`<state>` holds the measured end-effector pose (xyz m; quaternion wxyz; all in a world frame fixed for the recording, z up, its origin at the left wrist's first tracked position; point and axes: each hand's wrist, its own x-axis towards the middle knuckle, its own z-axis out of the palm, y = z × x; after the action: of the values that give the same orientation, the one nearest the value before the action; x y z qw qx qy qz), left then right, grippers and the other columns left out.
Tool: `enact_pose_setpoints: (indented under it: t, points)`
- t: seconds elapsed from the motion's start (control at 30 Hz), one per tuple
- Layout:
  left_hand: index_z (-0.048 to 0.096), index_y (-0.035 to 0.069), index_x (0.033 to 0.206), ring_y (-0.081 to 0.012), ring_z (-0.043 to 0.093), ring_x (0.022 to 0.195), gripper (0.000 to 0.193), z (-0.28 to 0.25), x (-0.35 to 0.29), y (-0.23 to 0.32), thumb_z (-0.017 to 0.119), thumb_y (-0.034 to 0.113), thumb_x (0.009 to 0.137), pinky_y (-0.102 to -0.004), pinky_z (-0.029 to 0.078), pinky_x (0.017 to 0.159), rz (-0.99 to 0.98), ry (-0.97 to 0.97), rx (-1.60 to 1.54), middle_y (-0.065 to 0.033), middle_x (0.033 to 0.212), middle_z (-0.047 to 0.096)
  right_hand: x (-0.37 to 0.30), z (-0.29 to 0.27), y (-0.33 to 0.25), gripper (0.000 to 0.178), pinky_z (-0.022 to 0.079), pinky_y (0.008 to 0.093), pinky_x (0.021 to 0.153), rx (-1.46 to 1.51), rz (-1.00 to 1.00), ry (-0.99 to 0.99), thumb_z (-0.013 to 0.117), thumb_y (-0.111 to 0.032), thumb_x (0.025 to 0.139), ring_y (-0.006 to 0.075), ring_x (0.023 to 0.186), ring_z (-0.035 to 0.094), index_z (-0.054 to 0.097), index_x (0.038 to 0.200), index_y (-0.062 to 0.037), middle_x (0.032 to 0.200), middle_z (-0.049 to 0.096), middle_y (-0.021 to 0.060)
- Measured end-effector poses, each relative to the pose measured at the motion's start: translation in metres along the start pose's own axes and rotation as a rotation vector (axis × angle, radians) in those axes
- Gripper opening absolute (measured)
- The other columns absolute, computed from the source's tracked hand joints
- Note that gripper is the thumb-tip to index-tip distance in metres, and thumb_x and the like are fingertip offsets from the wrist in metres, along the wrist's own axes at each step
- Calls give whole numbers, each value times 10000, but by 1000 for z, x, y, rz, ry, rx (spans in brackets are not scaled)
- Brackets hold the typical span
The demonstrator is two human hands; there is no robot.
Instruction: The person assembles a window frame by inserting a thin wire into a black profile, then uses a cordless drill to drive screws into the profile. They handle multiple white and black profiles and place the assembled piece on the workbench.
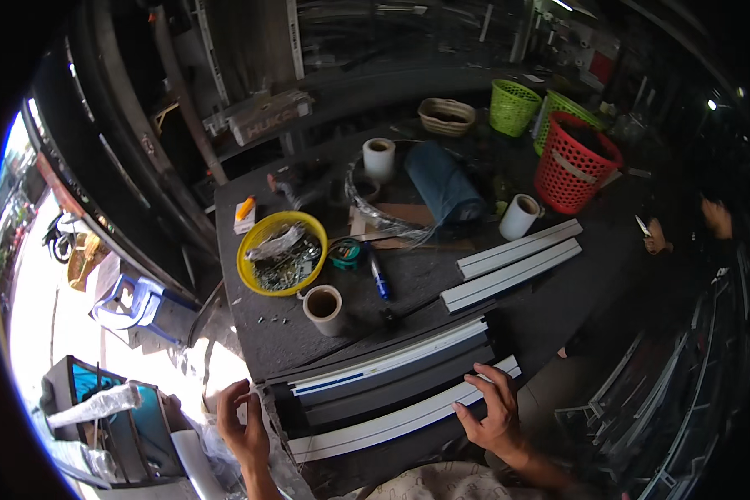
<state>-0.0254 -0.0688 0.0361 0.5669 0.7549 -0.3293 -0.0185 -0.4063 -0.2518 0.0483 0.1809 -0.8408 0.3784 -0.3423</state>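
Note:
A long white metal or plastic profile (392, 419) lies along the near edge of the dark table, in front of me. My right hand (493, 417) is over its right end, fingers spread and the fingertips at or just above its surface. Beside the profile's left end is my left hand (246, 429), fingers loosely curved and apart, with nothing visible in it. Just beyond, a second white profile (392, 358) with a blue strip at its left rests parallel to the first. Between the two is a dark flat strip (392, 390).
Two more white profiles (512, 273) lie farther right. Beyond are a beige mug (322, 310), yellow basket (244, 265) of small metal parts, tape measure (345, 253), blue marker (379, 279), blue roll (443, 183) and red basket (568, 171). At right, another person's hand (657, 237) holds a pointed tool.

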Motion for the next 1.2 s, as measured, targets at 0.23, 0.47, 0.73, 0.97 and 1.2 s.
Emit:
enact_pose_setpoints:
  t: [0.23,0.47,0.73,0.97,1.2]
  points:
    - [747,-8,1258,-228,736,1086,243,80,-1,88,750,-15,1014,-371,582,990,367,-451,98,-134,1263,785,-50,-29,52,649,448,513,1164,-47,299,268,871,-299,945,401,1393,585,592,1467,-32,1517,591,218]
    - [776,41,1247,-247,739,1124,246,209,-30,184,777,43,1000,-396,565,1038,286,-697,-118,-136,1186,790,-105,-91,126,531,520,489,1120,18,365,335,884,-229,929,408,1350,627,650,1351,-6,1413,649,222]
    - [773,0,1230,-258,800,978,296,401,-129,294,792,-47,938,-360,645,860,460,-951,-235,-176,1160,778,-177,-203,253,416,588,470,1020,31,478,411,884,-202,910,407,1197,709,701,1244,-35,1281,720,214]
    - [773,43,1289,-290,801,1044,360,501,-169,354,852,49,938,-391,652,884,502,-1122,-156,-169,1230,782,-168,-291,348,340,609,438,929,93,606,459,872,-143,912,377,1088,738,716,1195,-33,1222,744,180]
    - [779,38,1274,-257,800,1016,324,610,-150,363,830,38,954,-371,651,863,418,-1057,-128,-142,1170,789,-55,-330,454,324,608,405,892,213,460,404,858,-124,933,293,1082,759,736,1224,-48,1274,758,144]
